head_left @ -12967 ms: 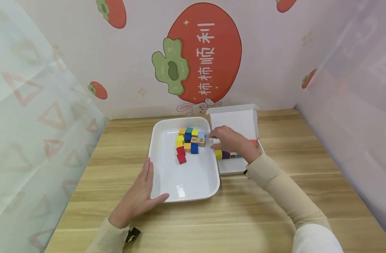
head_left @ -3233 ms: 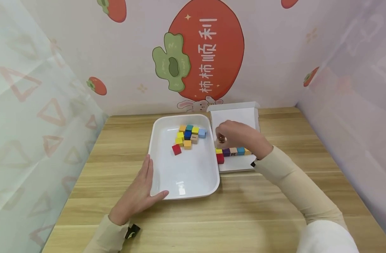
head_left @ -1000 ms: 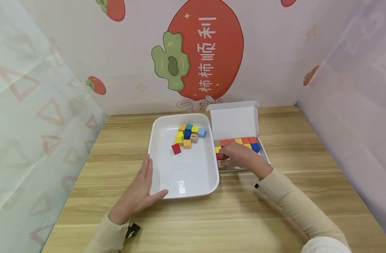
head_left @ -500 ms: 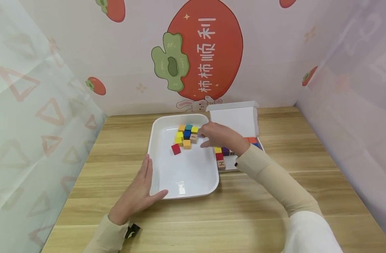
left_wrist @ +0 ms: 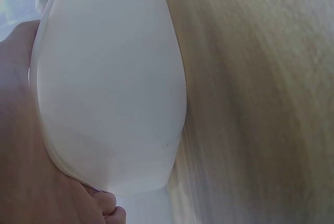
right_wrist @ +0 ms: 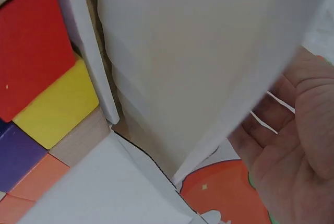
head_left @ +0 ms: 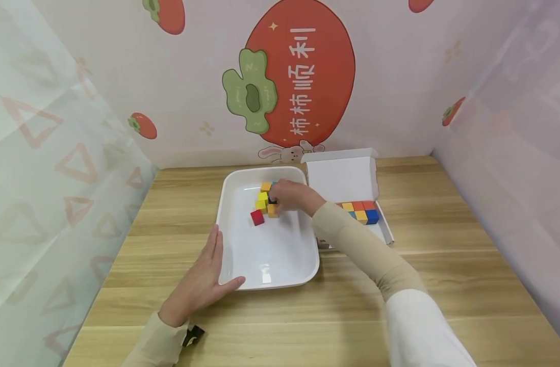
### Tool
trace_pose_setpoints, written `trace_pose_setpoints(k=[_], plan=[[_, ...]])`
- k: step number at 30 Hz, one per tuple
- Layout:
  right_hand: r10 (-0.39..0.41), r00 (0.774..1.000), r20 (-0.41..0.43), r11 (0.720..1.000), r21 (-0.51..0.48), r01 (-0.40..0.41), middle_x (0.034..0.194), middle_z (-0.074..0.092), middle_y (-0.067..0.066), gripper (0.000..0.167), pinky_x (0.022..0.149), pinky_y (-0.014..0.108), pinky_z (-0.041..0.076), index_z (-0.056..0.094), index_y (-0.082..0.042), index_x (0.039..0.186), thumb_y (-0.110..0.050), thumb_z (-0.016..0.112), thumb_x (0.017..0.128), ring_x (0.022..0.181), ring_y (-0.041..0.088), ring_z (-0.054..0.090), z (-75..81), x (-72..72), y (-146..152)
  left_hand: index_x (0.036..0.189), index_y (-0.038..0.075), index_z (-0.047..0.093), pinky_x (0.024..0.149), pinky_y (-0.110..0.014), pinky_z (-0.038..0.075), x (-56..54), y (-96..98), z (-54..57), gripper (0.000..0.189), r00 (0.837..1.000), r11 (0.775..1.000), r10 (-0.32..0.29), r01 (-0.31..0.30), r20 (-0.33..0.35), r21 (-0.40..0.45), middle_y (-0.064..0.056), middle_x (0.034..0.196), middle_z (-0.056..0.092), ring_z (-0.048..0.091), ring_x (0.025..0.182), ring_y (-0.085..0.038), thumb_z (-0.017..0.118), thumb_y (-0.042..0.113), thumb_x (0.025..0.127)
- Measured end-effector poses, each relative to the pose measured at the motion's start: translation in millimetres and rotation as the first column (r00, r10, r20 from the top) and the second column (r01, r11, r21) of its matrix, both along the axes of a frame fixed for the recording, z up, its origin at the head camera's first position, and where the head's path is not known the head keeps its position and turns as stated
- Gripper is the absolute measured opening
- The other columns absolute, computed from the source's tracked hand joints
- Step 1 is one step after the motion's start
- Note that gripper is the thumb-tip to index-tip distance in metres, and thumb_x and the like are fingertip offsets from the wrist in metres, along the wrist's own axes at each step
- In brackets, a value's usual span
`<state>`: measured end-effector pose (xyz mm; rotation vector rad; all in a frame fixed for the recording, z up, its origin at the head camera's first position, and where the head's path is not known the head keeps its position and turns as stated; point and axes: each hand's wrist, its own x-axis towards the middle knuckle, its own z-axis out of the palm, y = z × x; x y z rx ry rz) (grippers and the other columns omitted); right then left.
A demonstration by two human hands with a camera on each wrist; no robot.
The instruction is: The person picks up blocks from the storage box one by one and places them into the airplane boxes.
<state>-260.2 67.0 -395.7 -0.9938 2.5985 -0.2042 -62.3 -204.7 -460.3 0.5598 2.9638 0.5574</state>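
A white tray (head_left: 271, 255) stands on the table with several coloured cubes towards its back. My left hand (head_left: 204, 275) rests along the tray's left side and front corner, fingers straight. In the left wrist view, that hand (left_wrist: 26, 145) touches the tray rim. My right hand (head_left: 291, 196) reaches down over the cubes at the tray's back right, beside an orange cube (head_left: 273, 210). It hides some cubes, and whether it pinches one cannot be told. The tray wall (right_wrist: 198, 51) blocks its fingertips in the right wrist view. A red cube (head_left: 257, 217) lies apart, near yellow cubes (head_left: 261, 206).
A white cardboard box with its lid (head_left: 340, 178) raised stands against the tray's right side. Rows of cubes, among them a blue cube (head_left: 372, 216), sit inside, partly hidden by my right forearm. A patterned wall (head_left: 183, 92) rises behind the wooden table (head_left: 280, 331).
The red, dark blue and H cubes have left the tray; red and H cubes went into the box. My right hand has moved left from the box into the tray. My left hand stays put.
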Motion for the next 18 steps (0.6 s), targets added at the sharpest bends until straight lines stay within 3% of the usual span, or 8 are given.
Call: trace_pose_setpoints(k=[4,9,14,18], plan=[[-0.004,1.000,0.012,0.999,0.054,0.004,0.086,0.061,0.001,0.025,0.085,0.030,0.050,0.074,-0.011,0.102,-0.032,0.083,0.093,0.090,0.019,0.059,-5.1,-4.8,-7.7,0.168,-0.003,0.000,0.129,-0.056,0.029,0.7,0.3,0.2,0.124,1.000,1.000,0.004,-0.004,0.006,0.006,-0.017,0.178,-0.013,0.010,0.165,-0.040,0.062,0.073,0.093],[-0.012,0.999,-0.047,0.995,0.099,0.017,0.084,0.060,0.001,0.025,0.083,0.029,0.051,0.072,-0.012,0.097,-0.032,0.085,0.091,0.089,0.019,0.060,-9.2,-5.8,-15.4,0.167,-0.003,0.000,0.129,-0.057,0.028,1.2,-0.5,1.1,0.124,1.000,1.000,-0.004,0.004,-0.009,0.013,-0.018,0.178,-0.013,0.009,0.166,-0.039,0.064,0.071,0.093],[0.009,0.997,-0.080,0.990,0.138,0.002,0.091,0.065,0.002,0.026,0.089,0.031,0.054,0.074,-0.011,0.104,-0.031,0.085,0.091,0.093,0.021,0.059,-9.1,-5.7,-17.5,0.168,-0.003,-0.001,0.129,-0.055,0.028,-0.2,-0.5,0.4,0.124,1.000,1.000,-0.001,0.001,-0.011,0.001,-0.017,0.178,-0.013,0.009,0.166,-0.039,0.064,0.071,0.092],[-0.007,0.999,-0.047,0.994,0.112,0.013,0.096,0.068,0.001,0.025,0.095,0.032,0.055,0.075,-0.012,0.107,-0.030,0.083,0.093,0.095,0.020,0.060,-0.4,-4.1,-12.1,0.168,-0.002,-0.001,0.129,-0.055,0.028,-0.8,-0.5,0.3,0.124,1.000,1.000,0.001,-0.001,-0.009,-0.006,-0.016,0.178,-0.014,0.009,0.166,-0.039,0.063,0.073,0.092]])
